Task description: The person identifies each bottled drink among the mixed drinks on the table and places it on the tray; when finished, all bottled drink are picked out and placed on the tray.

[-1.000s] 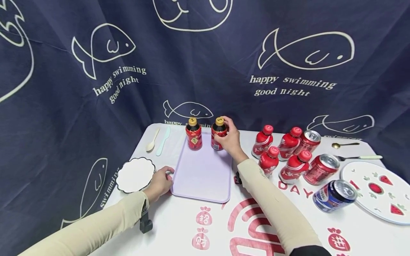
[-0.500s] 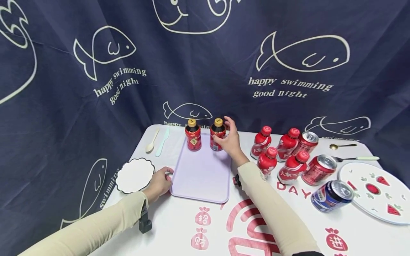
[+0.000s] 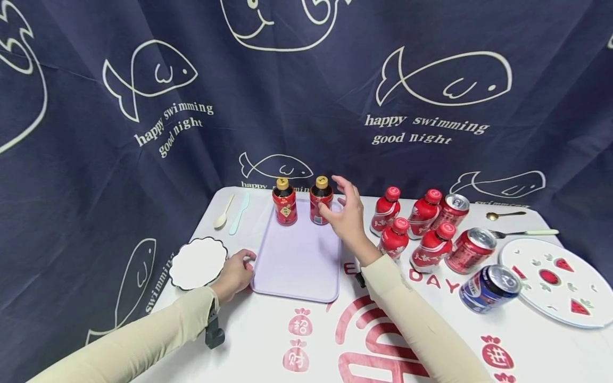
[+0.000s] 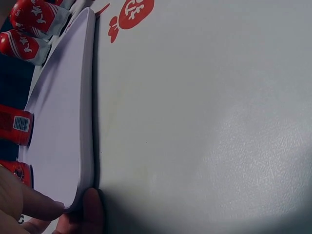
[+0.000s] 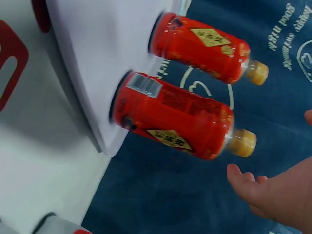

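Two red-labelled drink bottles with yellow caps, a left bottle [image 3: 284,206] and a right bottle [image 3: 317,199], stand upright at the far end of a lilac tray [image 3: 299,260]. My right hand [image 3: 349,218] is just right of the right bottle, fingers spread and apart from it; in the right wrist view a gap shows between the fingertips [image 5: 235,171] and its yellow cap [image 5: 243,143]. My left hand [image 3: 235,274] is at the tray's left edge, near the front corner. The left wrist view has its thumb and a finger [image 4: 92,207] pinching that corner.
Right of the tray stand several red-capped bottles [image 3: 394,239], red cans [image 3: 471,250] and a blue can [image 3: 488,290]. A watermelon-patterned plate [image 3: 565,292], gold spoon [image 3: 505,215] and fork [image 3: 527,233] lie farther right. On the left are a scalloped white plate [image 3: 198,264], cream spoon [image 3: 222,215] and mint knife [image 3: 239,215].
My right hand has let go of the right bottle and drawn back to the right, its fingers opening. Both bottles stay on the tray, and the left hand keeps its place at the edge.
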Action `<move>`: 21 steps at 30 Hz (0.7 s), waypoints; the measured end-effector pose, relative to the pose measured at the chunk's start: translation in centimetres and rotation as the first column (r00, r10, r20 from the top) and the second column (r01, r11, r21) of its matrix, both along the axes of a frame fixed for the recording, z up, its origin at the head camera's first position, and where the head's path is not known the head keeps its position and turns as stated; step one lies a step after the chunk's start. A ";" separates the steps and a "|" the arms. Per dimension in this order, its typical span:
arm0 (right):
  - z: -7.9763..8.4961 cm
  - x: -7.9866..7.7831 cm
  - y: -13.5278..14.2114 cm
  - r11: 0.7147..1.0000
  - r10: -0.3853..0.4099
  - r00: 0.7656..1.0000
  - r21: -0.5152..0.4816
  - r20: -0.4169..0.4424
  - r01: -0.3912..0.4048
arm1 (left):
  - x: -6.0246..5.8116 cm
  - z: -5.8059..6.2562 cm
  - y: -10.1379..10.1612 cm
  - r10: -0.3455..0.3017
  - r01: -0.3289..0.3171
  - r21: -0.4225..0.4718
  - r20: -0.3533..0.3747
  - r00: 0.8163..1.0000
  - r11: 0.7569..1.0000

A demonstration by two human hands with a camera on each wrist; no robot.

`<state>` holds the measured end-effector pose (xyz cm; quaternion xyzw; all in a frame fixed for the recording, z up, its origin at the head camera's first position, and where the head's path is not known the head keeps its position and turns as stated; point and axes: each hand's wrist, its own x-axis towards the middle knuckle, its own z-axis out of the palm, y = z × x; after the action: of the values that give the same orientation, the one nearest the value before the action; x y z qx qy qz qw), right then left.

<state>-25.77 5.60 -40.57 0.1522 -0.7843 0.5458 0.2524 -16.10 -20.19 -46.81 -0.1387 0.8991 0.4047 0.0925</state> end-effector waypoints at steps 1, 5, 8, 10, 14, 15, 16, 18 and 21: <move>0.2 0.3 0.1 1.000 0.013 1.000 -0.014 -0.009 -0.013 | 0.0 0.0 0.0 -0.001 0.001 -0.004 -0.001 1.000 1.000; 2.3 2.3 0.2 0.996 0.061 0.998 -0.068 -0.028 -0.063 | 0.0 -0.1 0.0 -0.008 0.008 -0.001 0.000 1.000 1.000; 4.1 3.8 0.1 0.992 0.100 0.995 -0.081 -0.026 -0.102 | 0.0 -0.2 -0.1 -0.011 0.011 0.013 -0.003 1.000 1.000; 5.0 4.6 0.2 0.988 0.126 0.992 -0.090 -0.016 -0.127 | 0.1 -0.4 -0.1 -0.012 0.013 0.017 -0.009 1.000 1.000; 6.8 5.7 0.9 0.968 0.191 0.981 -0.161 -0.018 -0.191 | 0.1 -0.5 -0.1 -0.012 0.013 0.020 -0.019 1.000 1.000; 7.3 5.9 1.3 0.964 0.199 0.980 -0.173 -0.027 -0.200 | 0.1 -0.5 -0.1 -0.012 0.012 0.021 -0.022 1.000 1.000; 7.7 6.2 1.7 0.961 0.206 0.978 -0.182 -0.043 -0.210 | 0.1 -0.5 -0.1 -0.013 0.014 0.021 -0.022 1.000 1.000; 8.6 6.9 2.6 0.959 0.210 0.975 -0.178 -0.076 -0.220 | 0.1 -0.5 -0.1 -0.012 0.013 0.022 -0.020 1.000 1.000; 9.8 7.9 4.2 0.964 0.199 0.973 -0.154 -0.120 -0.217 | 0.2 -0.3 -0.2 -0.008 0.008 0.022 -0.014 1.000 1.000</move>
<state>-17.92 9.80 -30.78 0.2402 -0.7016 0.6243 0.2456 -15.94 -20.37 -47.13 -0.1314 0.8957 0.4153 0.0896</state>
